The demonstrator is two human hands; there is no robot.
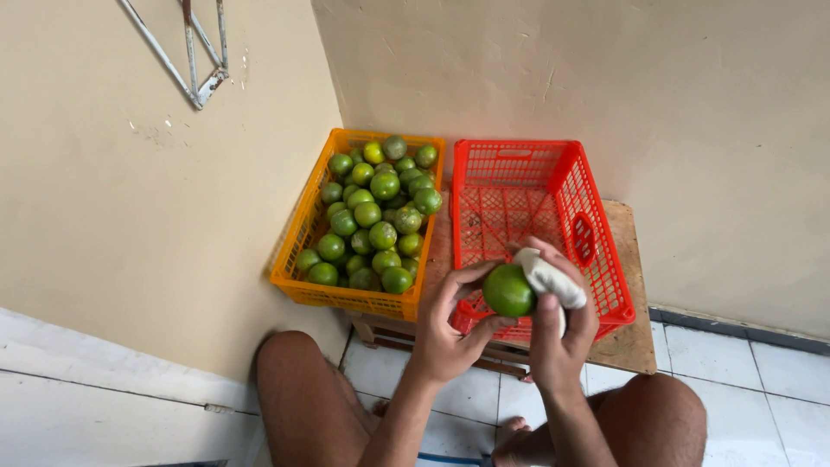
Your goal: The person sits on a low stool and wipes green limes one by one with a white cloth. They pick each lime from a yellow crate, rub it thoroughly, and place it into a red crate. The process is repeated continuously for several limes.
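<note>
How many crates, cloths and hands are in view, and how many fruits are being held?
Orange crate, full of green fruit: 1
Red crate, empty: 1
Held green fruit: 1
White cloth: 1
Hands, left hand and right hand: 2
Total: 6

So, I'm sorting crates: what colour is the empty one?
Red crate, clearest in the head view, beside the orange crate.

Bare forearms, no sleeves, watch or rings on left hand [447, 333] or right hand [562, 333]. Knees bare, lower frame; one bare foot.

Left hand [454, 324] cupped, right hand [562, 324] apparently clenched.
</note>
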